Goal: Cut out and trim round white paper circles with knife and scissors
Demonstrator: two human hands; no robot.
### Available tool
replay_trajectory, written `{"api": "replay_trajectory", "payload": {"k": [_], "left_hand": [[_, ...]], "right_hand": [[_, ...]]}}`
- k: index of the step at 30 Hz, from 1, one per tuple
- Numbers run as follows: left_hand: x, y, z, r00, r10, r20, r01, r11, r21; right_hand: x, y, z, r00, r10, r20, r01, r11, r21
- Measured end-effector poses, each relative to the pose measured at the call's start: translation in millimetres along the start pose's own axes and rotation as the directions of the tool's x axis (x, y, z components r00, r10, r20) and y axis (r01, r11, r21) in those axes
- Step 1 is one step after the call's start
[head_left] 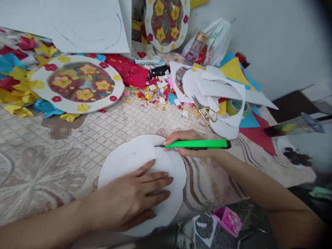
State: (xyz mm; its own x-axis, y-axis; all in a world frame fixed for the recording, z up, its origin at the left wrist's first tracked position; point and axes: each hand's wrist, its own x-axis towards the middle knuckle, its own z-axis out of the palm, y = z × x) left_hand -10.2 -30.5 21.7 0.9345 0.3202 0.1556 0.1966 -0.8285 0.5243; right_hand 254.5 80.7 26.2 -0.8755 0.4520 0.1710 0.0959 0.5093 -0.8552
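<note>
A white scalloped foam or card disc (145, 152) lies at the table's near edge, with a faint circle drawn inside its rim. My left hand (140, 192) rests flat on it, fingers stretched out toward the right. In my right hand (184, 140) is a bright green utility knife (197, 144), its blade out and pointing left over the upper part of the disc. Whether the blade tip touches the surface I cannot tell. Part of the disc's lower left is hidden under my left hand and forearm.
Beyond the disc lies a flower-decorated oval frame (119, 81); a similar one (147, 24) stands at the back. Gold-handled scissors (203, 112) rest by white offcuts (215, 86). Paper scraps (155, 91), yellow paper flowers (20, 86), a clear bottle (198, 45) and a marker (146, 62) lie around.
</note>
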Motion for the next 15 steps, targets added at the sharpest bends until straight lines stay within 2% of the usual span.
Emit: {"api": "replay_trajectory", "payload": {"k": [6,12,15], "left_hand": [[4,3,4.7,1.0,-0.006,-0.002,0.006,0.997,0.077],[12,19,15.0,0.996,-0.085,-0.03,0.086,0.996,0.034],[11,22,16.4,0.996,-0.08,-0.039,0.081,0.996,0.03]], "right_hand": [[4,-7,0,0.998,0.061,-0.002,-0.061,0.998,0.022],[22,-13,-4,0.997,-0.004,0.076,0.0,0.999,0.04],[31,-14,-4,0.99,-0.031,0.134,0.02,0.997,0.079]]}}
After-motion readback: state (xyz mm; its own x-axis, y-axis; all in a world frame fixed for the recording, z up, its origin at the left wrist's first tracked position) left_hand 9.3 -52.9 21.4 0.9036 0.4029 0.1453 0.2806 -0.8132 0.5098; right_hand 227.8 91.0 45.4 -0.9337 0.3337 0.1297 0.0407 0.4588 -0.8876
